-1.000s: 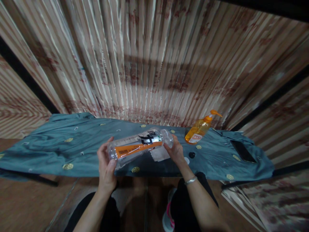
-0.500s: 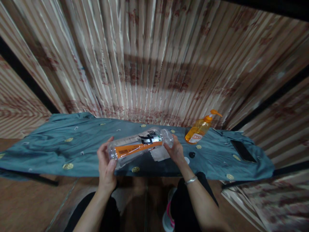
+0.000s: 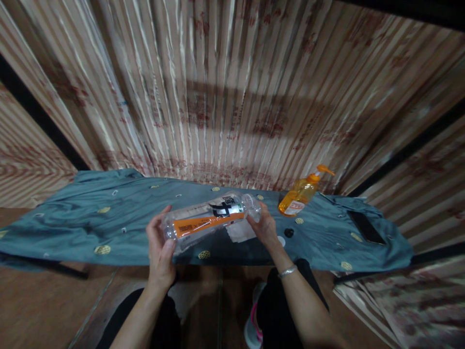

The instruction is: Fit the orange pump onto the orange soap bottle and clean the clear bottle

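Observation:
A clear plastic bottle with an orange, white and black label lies sideways between my hands, its neck to the right. My left hand is closed around the base end, thumb on the near side. With my right hand I grip the bottle at its neck. The bottle looks see-through, with no liquid visible in it. Under the neck end, partly hidden, a white cloth or tissue lies on the table cover. Just right of my right hand are a small black cap and a white round piece, partly covered by the wrist.
A pump bottle of orange liquid stands behind my right hand. Farther right lies a black phone. The narrow table has a wrinkled teal cloth. A striped curtain hangs behind it, with dark frame posts at the sides.

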A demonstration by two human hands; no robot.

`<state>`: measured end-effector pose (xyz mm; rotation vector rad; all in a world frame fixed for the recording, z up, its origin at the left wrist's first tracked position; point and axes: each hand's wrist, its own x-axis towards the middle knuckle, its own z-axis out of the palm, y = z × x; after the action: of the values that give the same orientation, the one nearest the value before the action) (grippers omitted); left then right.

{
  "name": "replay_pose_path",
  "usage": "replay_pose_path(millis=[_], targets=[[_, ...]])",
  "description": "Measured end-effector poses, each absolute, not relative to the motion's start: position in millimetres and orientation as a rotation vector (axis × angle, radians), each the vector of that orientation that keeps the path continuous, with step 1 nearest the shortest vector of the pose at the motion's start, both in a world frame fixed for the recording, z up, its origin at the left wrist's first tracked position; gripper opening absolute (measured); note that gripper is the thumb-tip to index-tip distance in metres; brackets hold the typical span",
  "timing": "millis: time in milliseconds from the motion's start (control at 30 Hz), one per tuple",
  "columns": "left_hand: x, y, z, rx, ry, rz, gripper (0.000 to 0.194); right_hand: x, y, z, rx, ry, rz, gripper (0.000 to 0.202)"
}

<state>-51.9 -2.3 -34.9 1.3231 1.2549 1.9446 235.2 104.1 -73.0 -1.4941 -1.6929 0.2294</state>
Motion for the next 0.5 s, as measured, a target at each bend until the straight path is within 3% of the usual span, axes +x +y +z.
replay_pose_path(millis=[500], targets=[[-51.8, -2.4, -35.3, 1.301, 1.271, 1.946, 0.073, 234.2, 104.0, -70.8, -1.482, -1.697, 0.233, 0.049]])
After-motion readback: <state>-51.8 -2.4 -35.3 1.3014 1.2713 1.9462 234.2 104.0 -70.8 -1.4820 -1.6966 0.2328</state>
